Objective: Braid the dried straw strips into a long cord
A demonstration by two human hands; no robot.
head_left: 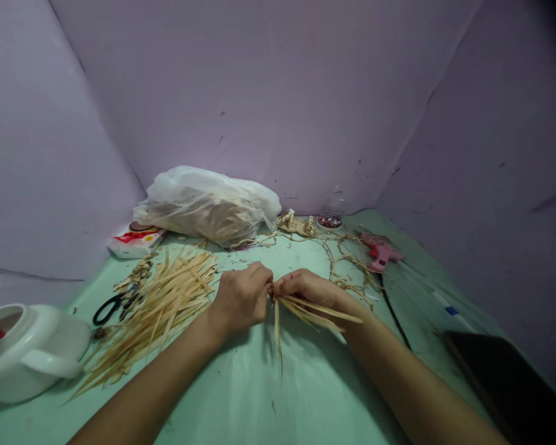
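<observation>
Several dry straw strips fan out below and to the right from between my two hands, over the middle of the green table. My left hand is closed, its thumb and fingers pinching the gathered end of the strips. Meeting it there, my right hand is closed on the same strips, fingertips touching the bundled point. A small dark reddish bit shows at the pinch, too small to name. To the left lies a loose pile of straw strips, with black-handled scissors beside it.
A white plastic bag and a red-white box stand at the back. A braided straw piece, a tub of beads, twisted cord and a pink glue gun lie rightward. A white pot and black phone-like slab flank my arms.
</observation>
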